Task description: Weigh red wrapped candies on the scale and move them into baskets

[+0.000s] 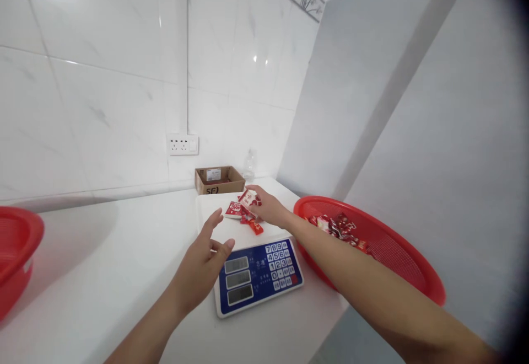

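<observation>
the right hand [269, 209] had a packet, and the left hand [204, 269] had none

in the head view, the right hand was pinching a white and red packet [248, 198] between thumb and fingers. the packet sat at its left side, over the white tray [242, 238] of the scale [257, 282]. it looked flat, and i could not tell which way was its long way.

the left hand had its fingers spread and its thumb out, with nothing in them. the pinched packet was up and to the right of it, so the right hand was the nearer one. a square packet [233, 209] lay between the two hands, just beside the left fingertips. i could not tell if they touched it.

a small red packet [255, 227] lay below the right hand, its long way slanting down to the right. the red basket [399, 273] stood under the right arm, with more wrapped bits [339, 227] inside.
</observation>
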`<control>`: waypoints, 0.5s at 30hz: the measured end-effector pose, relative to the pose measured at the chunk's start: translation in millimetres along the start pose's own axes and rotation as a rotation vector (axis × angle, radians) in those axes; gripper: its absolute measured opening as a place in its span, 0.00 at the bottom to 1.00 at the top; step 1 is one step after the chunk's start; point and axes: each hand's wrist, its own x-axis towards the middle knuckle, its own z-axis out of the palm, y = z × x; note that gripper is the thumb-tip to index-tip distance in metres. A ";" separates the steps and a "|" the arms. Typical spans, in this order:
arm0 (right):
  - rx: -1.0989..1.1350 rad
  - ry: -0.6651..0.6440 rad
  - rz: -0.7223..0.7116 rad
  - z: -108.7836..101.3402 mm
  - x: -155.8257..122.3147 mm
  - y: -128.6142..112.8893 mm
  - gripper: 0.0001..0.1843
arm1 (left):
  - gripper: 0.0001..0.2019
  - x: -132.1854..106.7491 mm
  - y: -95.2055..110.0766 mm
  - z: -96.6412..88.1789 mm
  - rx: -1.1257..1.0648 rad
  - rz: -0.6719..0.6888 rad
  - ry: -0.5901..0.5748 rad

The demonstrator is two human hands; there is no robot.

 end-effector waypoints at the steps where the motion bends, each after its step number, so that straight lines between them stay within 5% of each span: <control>1: 0.079 -0.038 -0.010 3.3 -1.6 -4.0 0.31 | 0.29 -0.1 0.2 -0.2 0.004 0.000 0.001; 4: 0.123 -0.107 -0.040 13.9 -5.1 -12.4 0.30 | 0.29 -0.1 1.1 -0.5 0.020 -0.005 0.006; 10: -0.483 0.041 -0.145 23.4 -5.3 -15.1 0.18 | 0.30 0.8 -0.1 0.0 0.028 -0.010 -0.013; 15: -0.611 0.058 -0.207 24.4 -12.2 -12.2 0.11 | 0.30 0.9 -4.2 0.4 0.020 0.000 -0.005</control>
